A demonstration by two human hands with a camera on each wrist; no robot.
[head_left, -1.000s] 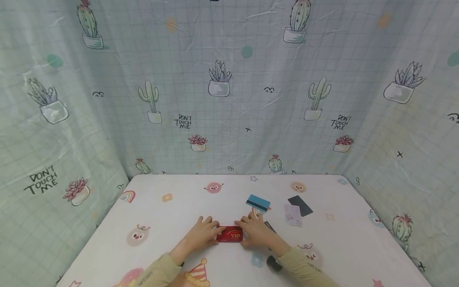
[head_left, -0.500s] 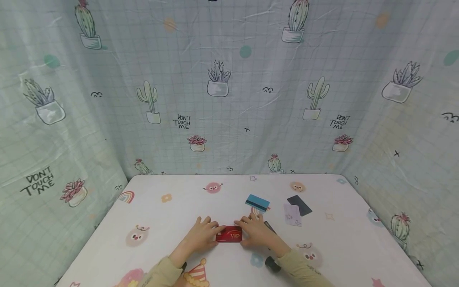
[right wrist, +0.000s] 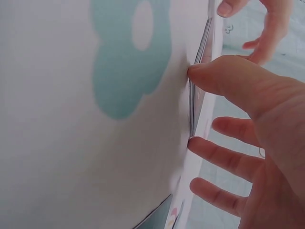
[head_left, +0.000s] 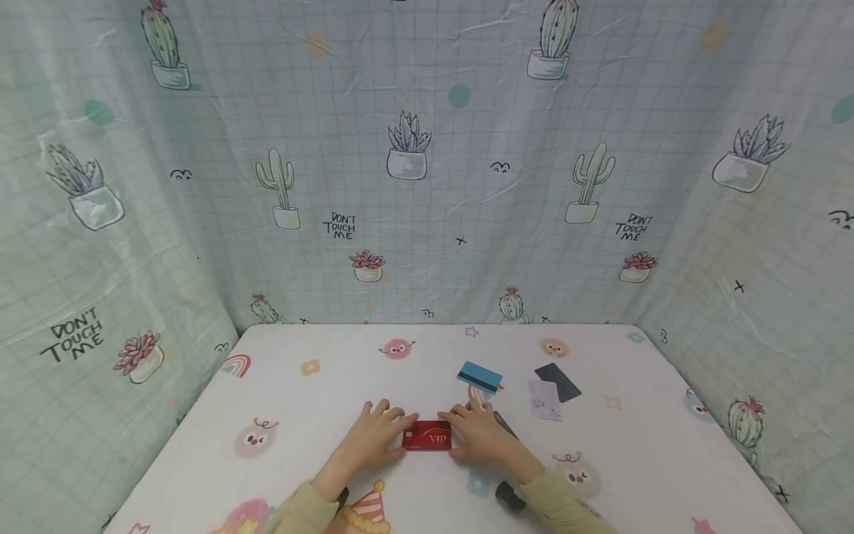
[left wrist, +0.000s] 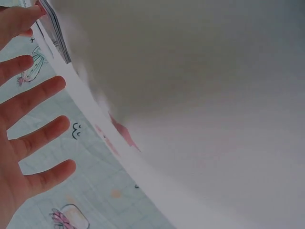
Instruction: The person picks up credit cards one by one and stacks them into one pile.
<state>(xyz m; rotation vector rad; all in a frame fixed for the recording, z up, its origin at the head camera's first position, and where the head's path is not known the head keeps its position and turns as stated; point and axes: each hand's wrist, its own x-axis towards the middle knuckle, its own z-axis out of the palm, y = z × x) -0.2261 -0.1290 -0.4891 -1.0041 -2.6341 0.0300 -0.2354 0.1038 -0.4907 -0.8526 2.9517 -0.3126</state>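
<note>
A stack of plastic cards lies flat on the table, with a red VIP card on top. My left hand is at its left end, thumb near the lower corner and forefinger at the far edge. Opposite it, my right hand holds the right end between thumb and fingers. The layered card edges show in the right wrist view, with the right thumb against them. Other fingers of the left hand are spread in the left wrist view.
Beyond the right hand lies a blue card with a black stripe. A pale purple card overlaps a dark grey card farther right. Another dark card is partly hidden by the right hand. A printed curtain surrounds the white table.
My left forefinger has drawn back slightly from the red card's face to its edge, showing more of the card. The stack and the loose cards stay in place.
</note>
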